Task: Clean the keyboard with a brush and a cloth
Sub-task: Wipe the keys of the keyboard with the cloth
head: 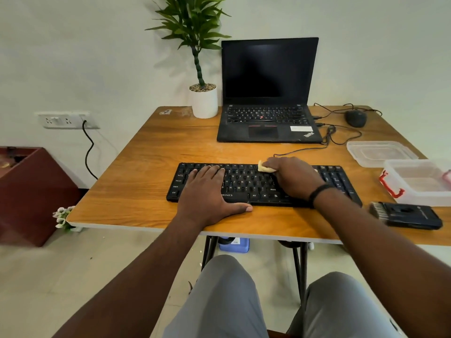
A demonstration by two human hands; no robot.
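Observation:
A black keyboard (246,182) lies across the wooden table (146,167) in front of me. My left hand (207,191) lies flat on the keyboard's left half, fingers straight, thumb along the front edge. My right hand (292,178) grips a small yellow cloth (266,167) and holds it against the upper key rows right of centre. Only a bit of the cloth shows past the fingers. A black brush (405,214) lies on the table at the right, untouched.
An open black laptop (268,93) stands behind the keyboard, with a potted plant (203,101) to its left. A mouse (356,118) and loose cables lie at the back right. A clear container (419,184) and its lid (378,153) sit at the right edge.

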